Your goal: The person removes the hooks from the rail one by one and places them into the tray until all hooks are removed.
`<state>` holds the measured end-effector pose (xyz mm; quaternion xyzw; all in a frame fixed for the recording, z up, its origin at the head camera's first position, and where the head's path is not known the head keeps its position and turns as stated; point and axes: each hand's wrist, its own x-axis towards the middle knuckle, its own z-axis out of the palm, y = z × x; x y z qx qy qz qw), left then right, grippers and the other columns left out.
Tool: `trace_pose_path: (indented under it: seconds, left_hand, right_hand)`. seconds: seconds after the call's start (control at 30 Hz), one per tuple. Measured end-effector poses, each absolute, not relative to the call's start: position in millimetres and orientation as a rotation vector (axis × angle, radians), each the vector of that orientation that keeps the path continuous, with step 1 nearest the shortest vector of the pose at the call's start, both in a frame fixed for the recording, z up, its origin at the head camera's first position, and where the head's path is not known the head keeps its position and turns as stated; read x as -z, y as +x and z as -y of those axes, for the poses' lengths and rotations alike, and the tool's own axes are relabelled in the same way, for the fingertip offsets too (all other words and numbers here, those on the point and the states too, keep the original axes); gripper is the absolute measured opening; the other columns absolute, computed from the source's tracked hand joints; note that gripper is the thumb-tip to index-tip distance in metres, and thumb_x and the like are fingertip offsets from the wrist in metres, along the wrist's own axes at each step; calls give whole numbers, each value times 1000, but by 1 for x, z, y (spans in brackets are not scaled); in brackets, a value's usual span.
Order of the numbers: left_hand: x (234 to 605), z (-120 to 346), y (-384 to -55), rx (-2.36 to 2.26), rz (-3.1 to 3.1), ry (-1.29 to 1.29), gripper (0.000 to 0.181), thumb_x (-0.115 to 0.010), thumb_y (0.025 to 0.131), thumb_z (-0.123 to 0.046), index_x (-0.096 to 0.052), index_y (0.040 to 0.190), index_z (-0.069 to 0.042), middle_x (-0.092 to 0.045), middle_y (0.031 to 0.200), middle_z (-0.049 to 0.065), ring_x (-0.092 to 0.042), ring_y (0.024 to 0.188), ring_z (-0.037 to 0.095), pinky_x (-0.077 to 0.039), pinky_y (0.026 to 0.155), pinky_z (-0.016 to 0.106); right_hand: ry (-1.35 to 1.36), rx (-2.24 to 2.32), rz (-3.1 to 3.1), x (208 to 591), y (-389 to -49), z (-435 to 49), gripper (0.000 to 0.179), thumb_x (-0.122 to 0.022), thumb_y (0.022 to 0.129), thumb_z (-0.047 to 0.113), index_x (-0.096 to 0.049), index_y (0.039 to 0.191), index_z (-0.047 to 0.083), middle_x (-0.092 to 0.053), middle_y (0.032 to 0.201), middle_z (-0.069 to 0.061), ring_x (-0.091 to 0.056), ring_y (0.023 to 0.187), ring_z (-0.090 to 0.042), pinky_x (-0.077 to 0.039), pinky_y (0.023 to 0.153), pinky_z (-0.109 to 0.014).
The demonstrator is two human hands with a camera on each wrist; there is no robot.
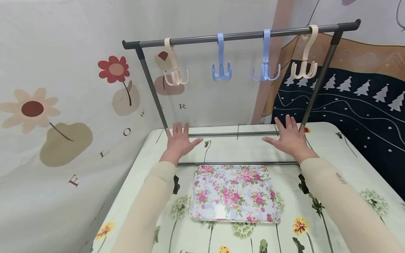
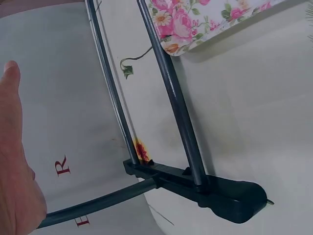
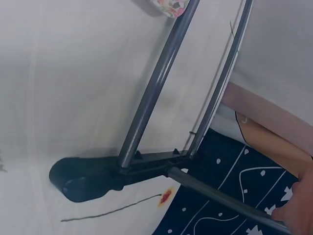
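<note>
A dark grey metal rack (image 1: 196,39) stands on a flower-patterned tabletop. From its top bar hang two beige hooks, the left one (image 1: 172,59) and the right one (image 1: 303,68), with two blue hooks (image 1: 220,52) between them. My left hand (image 1: 179,143) is held by the left upright, fingers spread and palm turned down. Beside the right upright, my right hand (image 1: 289,140) has its fingers spread too. Neither hand holds anything. Both wrist views show a bare hand at the edge, near the rack's black foot (image 2: 230,196).
A floral tray (image 1: 234,193) lies in front of the rack's lower bar (image 1: 237,163), between my forearms. Behind stand a pale curtain (image 1: 76,31) printed with flowers and letters, and a dark blue cloth (image 1: 348,105) with white trees at right.
</note>
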<state>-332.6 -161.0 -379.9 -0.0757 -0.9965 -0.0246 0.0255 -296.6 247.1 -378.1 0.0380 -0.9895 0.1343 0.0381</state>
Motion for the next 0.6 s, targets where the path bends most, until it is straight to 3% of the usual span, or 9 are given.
trace_pose_path:
  seconds: [0.6]
  left_hand:
    - [360,175,-334,241,2978,-223,99,-40,92,-74,-12,159,-7,-2,162,27,3,149,42,0,114,65]
  right_hand:
    - [109,-485,2798,362,-291,-277,96,-55,93,63,-15,158,6,-7,160,-30,-11,144,-52,-9,112,-68]
